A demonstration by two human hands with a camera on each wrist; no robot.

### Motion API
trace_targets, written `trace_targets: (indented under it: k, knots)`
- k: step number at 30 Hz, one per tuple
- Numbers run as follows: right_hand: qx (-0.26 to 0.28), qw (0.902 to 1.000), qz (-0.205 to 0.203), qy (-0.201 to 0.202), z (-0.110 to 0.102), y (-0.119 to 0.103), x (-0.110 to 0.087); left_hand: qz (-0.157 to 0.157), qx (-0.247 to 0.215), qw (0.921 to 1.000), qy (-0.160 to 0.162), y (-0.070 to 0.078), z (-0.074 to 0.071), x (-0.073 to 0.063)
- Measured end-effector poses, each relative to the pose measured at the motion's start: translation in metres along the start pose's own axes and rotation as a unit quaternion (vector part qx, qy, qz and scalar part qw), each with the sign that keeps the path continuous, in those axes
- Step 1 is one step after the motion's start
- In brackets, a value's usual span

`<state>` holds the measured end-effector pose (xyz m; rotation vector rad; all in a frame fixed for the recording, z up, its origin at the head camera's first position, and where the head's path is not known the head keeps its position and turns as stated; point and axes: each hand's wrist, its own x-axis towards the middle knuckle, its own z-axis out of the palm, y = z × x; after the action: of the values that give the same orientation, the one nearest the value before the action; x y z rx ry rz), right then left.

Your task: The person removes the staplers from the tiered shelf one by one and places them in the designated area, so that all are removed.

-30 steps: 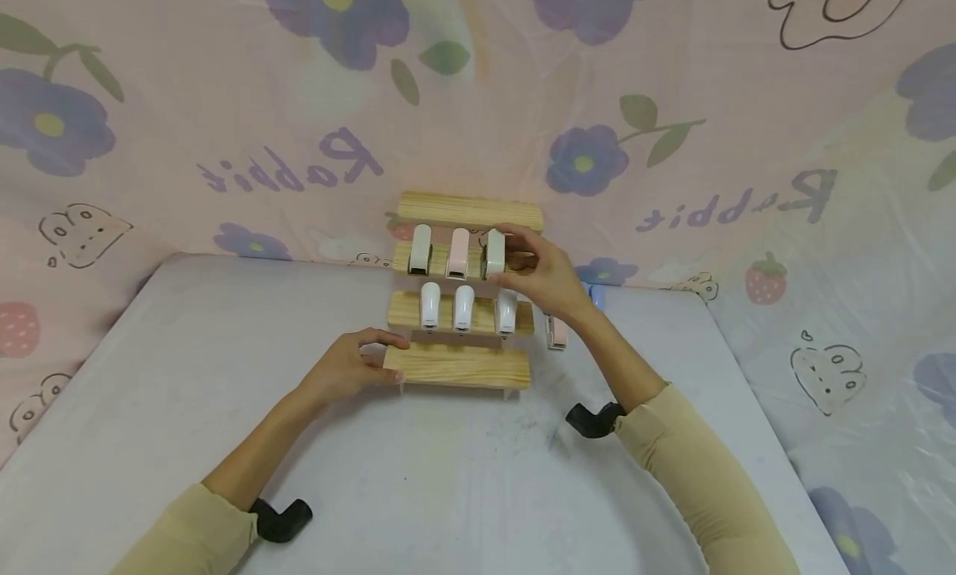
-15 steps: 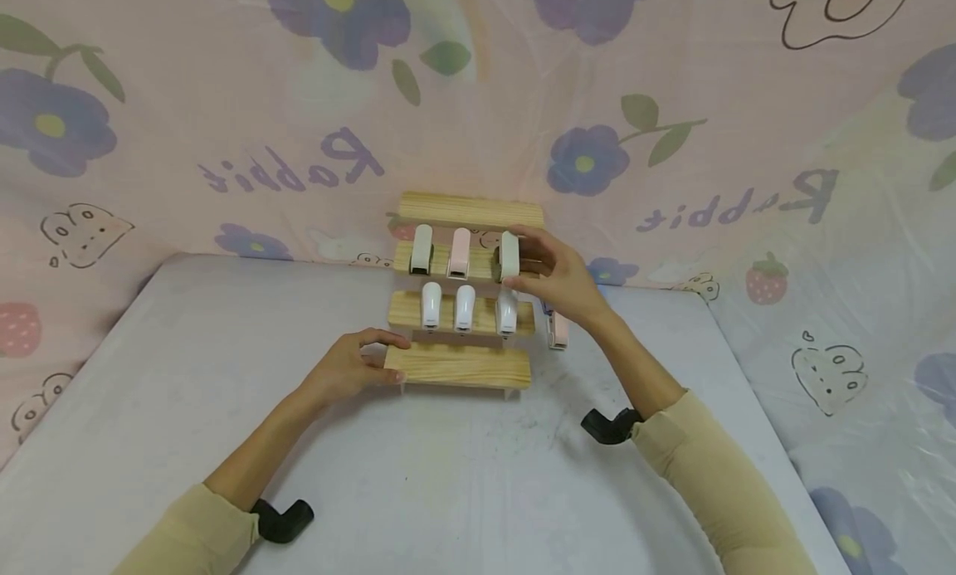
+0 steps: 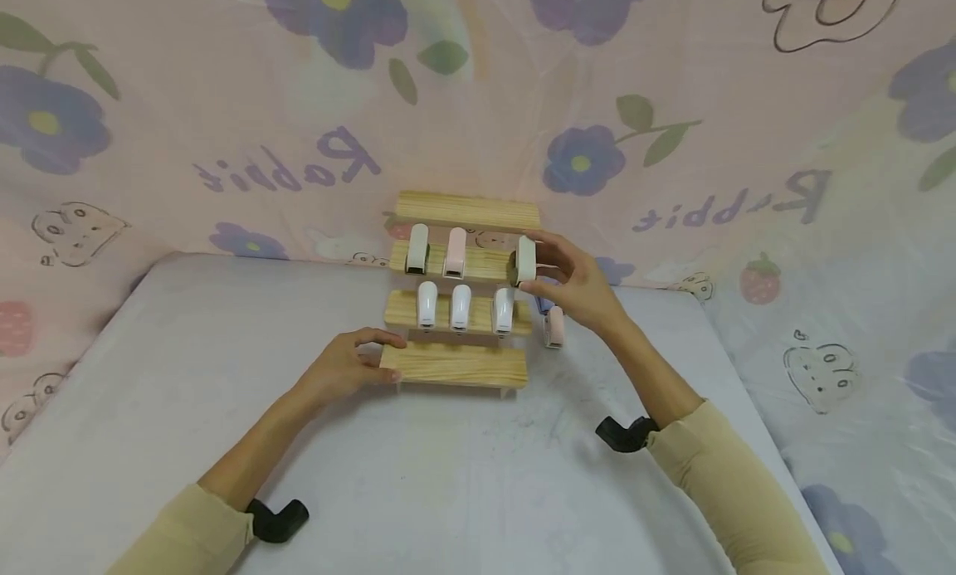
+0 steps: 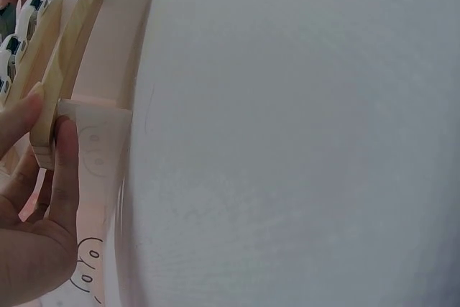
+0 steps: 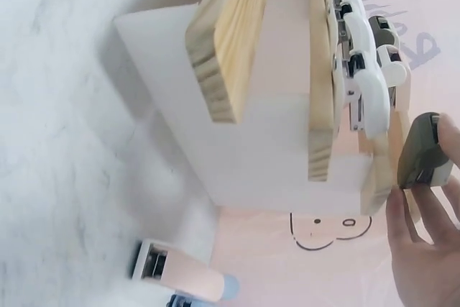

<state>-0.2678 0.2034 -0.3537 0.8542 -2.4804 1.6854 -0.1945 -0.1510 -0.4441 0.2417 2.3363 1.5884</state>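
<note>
My right hand (image 3: 578, 285) grips a pale green stapler (image 3: 526, 260) with a dark green base, at the right end of the third step of a wooden display rack (image 3: 454, 366). In the right wrist view, thumb and fingers lie on either side of that stapler (image 5: 422, 150). A pink stapler (image 3: 456, 251) and another pale green stapler (image 3: 418, 247) stand upright further left on the same step. Three white staplers (image 3: 460, 308) line the step below. My left hand (image 3: 347, 366) pinches the left end of the lowest board (image 4: 68, 48), thumb on top and fingers underneath.
On the table right of the rack lies a pink stapler (image 3: 554, 328), with a blue item (image 3: 546, 297) just behind it. The rack's top board (image 3: 468, 209) stands close to the printed cloth backdrop (image 3: 478, 102). Translucent side panels (image 5: 251, 149) support the boards.
My right hand has slid rightward with the pale green stapler, from close beside the pink one to the step's right end. My left hand keeps its hold on the lowest board.
</note>
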Motion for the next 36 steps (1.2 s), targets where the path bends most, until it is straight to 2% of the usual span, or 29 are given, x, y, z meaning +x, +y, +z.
trace_targets:
  k: [4, 14, 22, 36]
  knots:
    - [-0.011, 0.9999, -0.005, 0.004, -0.004, 0.004, -0.004, -0.008, 0.004, 1.0, -0.001, -0.001, -0.001, 0.001]
    - [-0.028, 0.9996, 0.003, 0.006, -0.021, 0.013, -0.02, 0.008, 0.006, 0.9999, -0.003, -0.001, 0.001, 0.003]
    - [-0.022, 0.9996, 0.01, 0.017, -0.03, 0.02, -0.032, 0.005, 0.005, 1.0, 0.002, 0.0, 0.0, 0.002]
    - [-0.018, 0.9982, 0.048, 0.033, -0.037, 0.045, -0.055, 0.008, -0.014, 0.9999, -0.003, 0.001, 0.0, -0.001]
